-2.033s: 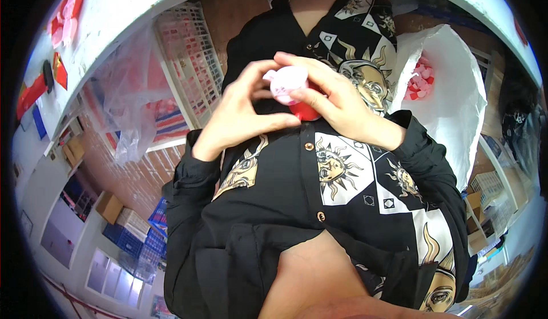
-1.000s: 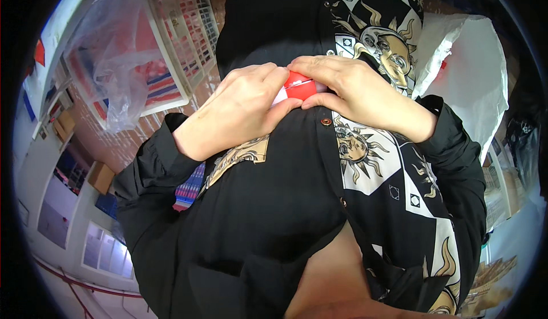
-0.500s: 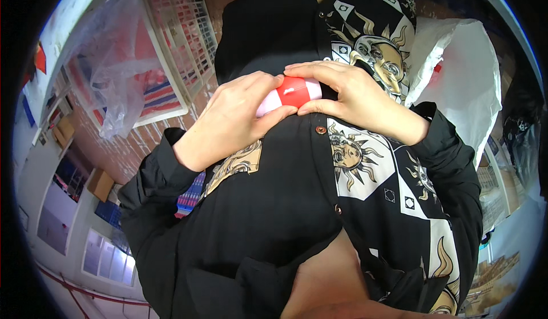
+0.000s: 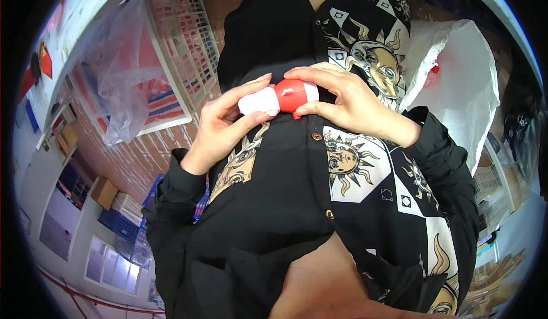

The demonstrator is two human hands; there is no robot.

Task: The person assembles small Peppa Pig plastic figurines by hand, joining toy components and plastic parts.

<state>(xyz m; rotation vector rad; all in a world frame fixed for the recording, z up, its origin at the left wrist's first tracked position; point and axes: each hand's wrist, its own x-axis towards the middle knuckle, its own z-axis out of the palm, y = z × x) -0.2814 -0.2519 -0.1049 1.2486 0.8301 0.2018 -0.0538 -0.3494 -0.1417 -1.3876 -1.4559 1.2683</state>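
Observation:
Both hands meet in front of my black shirt around a small rounded plastic piece [image 4: 289,97], red in the middle with white ends and a small red tab at its lower edge. My left hand [image 4: 220,122] is closed on the pale left end, thumb below and fingers above. The thumb and fingers of my right hand [image 4: 348,99] grip the red part and the white right end. Its exact kind does not show. The fingers hide part of both ends.
A white plastic crate [image 4: 177,119] with red and blue striped pieces and clear plastic film [image 4: 123,99] stands at the left. On the right is a large white sack [image 4: 456,85] with something red inside. Cardboard boxes [image 4: 104,193] and blue crates [image 4: 119,223] sit at lower left.
My left hand has shifted left and opened its grip a little, so more of the piece's white left end shows. A small red tab now shows beneath the red middle.

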